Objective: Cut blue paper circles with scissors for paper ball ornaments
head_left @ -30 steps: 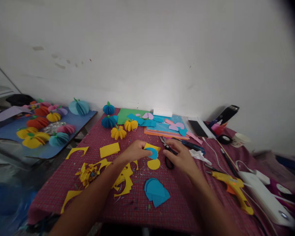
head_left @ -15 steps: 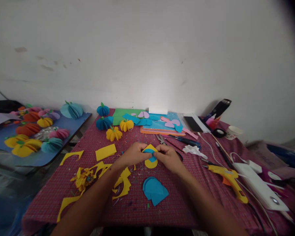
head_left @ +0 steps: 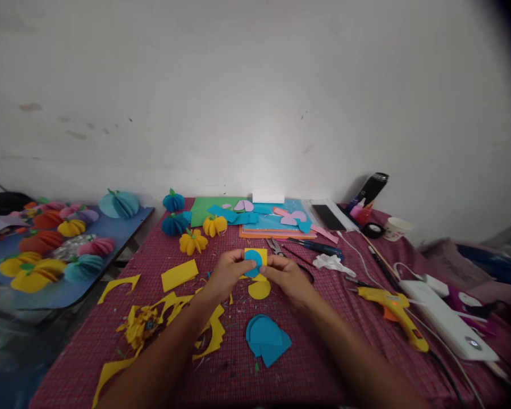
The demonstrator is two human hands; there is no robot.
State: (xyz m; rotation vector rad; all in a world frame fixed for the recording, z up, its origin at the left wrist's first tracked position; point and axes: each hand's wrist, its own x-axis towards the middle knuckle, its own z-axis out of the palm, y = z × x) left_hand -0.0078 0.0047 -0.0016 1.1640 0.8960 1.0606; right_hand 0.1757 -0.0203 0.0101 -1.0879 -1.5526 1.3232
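Note:
Between my two hands is a piece of yellow paper (head_left: 263, 255) with a blue paper circle (head_left: 252, 262) laid flat against it. My left hand (head_left: 229, 275) pinches the left side, its thumb pressed on the blue circle. My right hand (head_left: 288, 277) grips the right edge between thumb and fingers. Just below them a yellow paper circle (head_left: 259, 290) lies on the cloth. Nearer to me rests a small pile of blue paper cutouts (head_left: 267, 338). Yellow paper offcuts (head_left: 213, 335) spread beside and partly behind my left forearm, and a folded yellow rectangle (head_left: 179, 275) lies farther left.
Paper pumpkins (head_left: 193, 242) stand at the back left, more on a blue side table (head_left: 142, 218). Paper sheets (head_left: 281, 232) lie against the wall. On the right are pliers (head_left: 276, 246), a phone (head_left: 328, 217), a yellow glue gun (head_left: 387, 307) with cord, and a white power strip (head_left: 449, 324).
The yellow paper in my hands has turned from corner-up to straight-edge-up, and the blue circle now faces me more fully. The camera view has shifted slightly.

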